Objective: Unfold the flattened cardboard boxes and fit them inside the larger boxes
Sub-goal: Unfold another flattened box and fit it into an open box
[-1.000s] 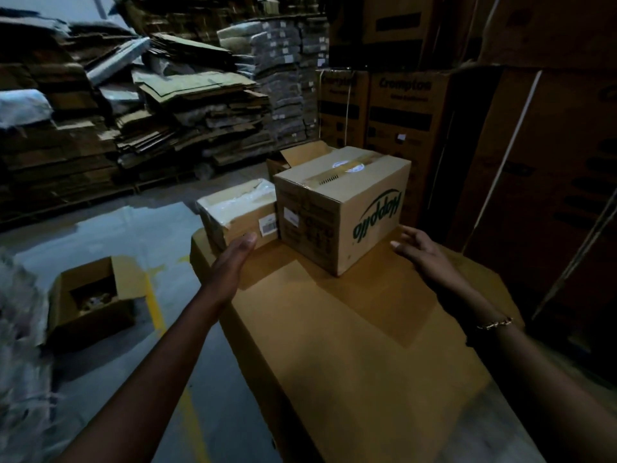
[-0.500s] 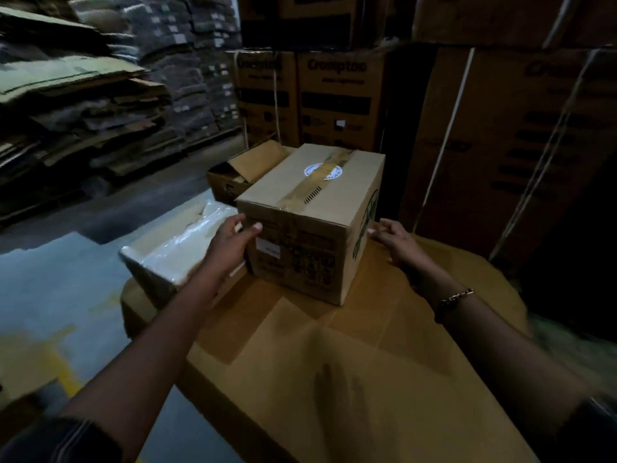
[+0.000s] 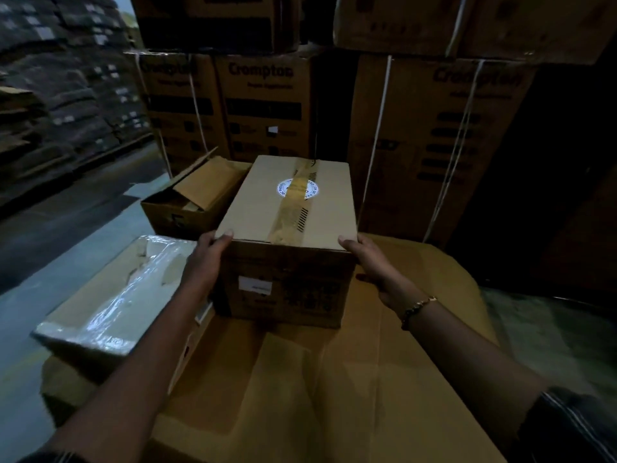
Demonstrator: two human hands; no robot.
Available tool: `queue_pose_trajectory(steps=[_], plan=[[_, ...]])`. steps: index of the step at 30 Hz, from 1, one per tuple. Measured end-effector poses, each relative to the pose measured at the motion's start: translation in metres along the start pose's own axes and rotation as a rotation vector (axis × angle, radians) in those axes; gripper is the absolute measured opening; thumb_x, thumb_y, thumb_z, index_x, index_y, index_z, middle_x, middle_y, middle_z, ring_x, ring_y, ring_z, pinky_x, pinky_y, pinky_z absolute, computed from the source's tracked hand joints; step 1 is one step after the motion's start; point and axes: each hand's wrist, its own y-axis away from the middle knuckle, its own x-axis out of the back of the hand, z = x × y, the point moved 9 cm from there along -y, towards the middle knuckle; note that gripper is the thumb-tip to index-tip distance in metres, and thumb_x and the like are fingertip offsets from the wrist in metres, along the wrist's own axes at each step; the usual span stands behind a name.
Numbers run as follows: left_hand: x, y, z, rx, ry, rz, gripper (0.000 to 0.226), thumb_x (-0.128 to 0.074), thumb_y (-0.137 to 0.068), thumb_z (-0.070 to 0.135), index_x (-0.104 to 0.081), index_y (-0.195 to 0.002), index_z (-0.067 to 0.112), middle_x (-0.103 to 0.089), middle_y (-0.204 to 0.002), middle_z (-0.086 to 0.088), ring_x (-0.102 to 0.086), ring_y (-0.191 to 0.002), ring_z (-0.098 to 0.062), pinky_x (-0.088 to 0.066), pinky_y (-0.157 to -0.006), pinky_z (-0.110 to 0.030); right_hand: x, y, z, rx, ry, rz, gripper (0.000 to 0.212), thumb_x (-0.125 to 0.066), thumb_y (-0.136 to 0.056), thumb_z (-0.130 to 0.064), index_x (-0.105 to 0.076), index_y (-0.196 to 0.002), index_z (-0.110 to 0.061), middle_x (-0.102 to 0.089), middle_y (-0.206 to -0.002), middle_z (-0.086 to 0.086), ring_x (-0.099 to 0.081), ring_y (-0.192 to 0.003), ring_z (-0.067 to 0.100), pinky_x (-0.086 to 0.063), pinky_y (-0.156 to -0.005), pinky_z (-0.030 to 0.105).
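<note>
A taped brown box point(image 3: 290, 208) with a round white sticker on its lid stands on a large flat cardboard surface point(image 3: 334, 379). My left hand point(image 3: 205, 262) grips its near left corner, thumb on the top edge. On the near right corner sits my right hand point(image 3: 374, 265), fingers along the side, a bracelet on the wrist. A smaller box wrapped in shiny plastic point(image 3: 113, 302) lies to the left, touching my left forearm. Behind it an open box point(image 3: 190, 198) has its flaps up.
Tall stacks of Crompton cartons point(image 3: 263, 105) tied with white string rise right behind the taped box. Piles of flattened cardboard point(image 3: 60, 105) fill the left background. Grey floor point(image 3: 40, 282) lies left of the cardboard surface, and a dark gap opens at the right.
Both hands have closed onto the taped box's near corners; a second ago they hovered beside it. My view has moved closer and turned right.
</note>
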Motion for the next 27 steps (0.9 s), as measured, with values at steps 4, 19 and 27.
queue_pose_trajectory(steps=[4,19,27], plan=[[-0.028,0.034,-0.006,-0.067,-0.009,-0.104,0.059,-0.053,-0.075,0.084,-0.062,-0.116,0.043,-0.069,-0.113,0.002,-0.065,-0.107,-0.025,-0.052,-0.092,-0.048,0.048,0.03,0.018,-0.026,0.001,0.158,0.051,-0.056,-0.095,-0.051,-0.047,-0.137,-0.023,-0.06,-0.124,-0.006,-0.06,-0.103,0.006,-0.046,-0.071,0.025],[-0.128,0.116,0.017,0.174,-0.044,-0.448,0.054,-0.073,-0.078,0.06,-0.061,-0.112,0.02,-0.061,-0.105,0.002,-0.059,-0.093,-0.017,-0.052,-0.081,-0.035,0.16,0.124,0.069,-0.318,0.085,0.28,0.053,-0.07,-0.083,-0.052,-0.048,-0.126,-0.03,-0.052,-0.117,0.002,-0.056,-0.096,0.021,-0.053,-0.077,0.042],[-0.147,0.105,0.007,0.217,0.03,-0.478,0.067,-0.088,-0.067,0.046,-0.065,-0.117,0.008,-0.071,-0.102,-0.013,-0.069,-0.089,-0.029,-0.057,-0.078,-0.039,0.151,0.109,0.075,-0.355,0.059,0.269,0.076,-0.076,-0.063,-0.071,-0.062,-0.113,-0.016,-0.069,-0.107,0.012,-0.068,-0.097,0.03,-0.057,-0.081,0.039]])
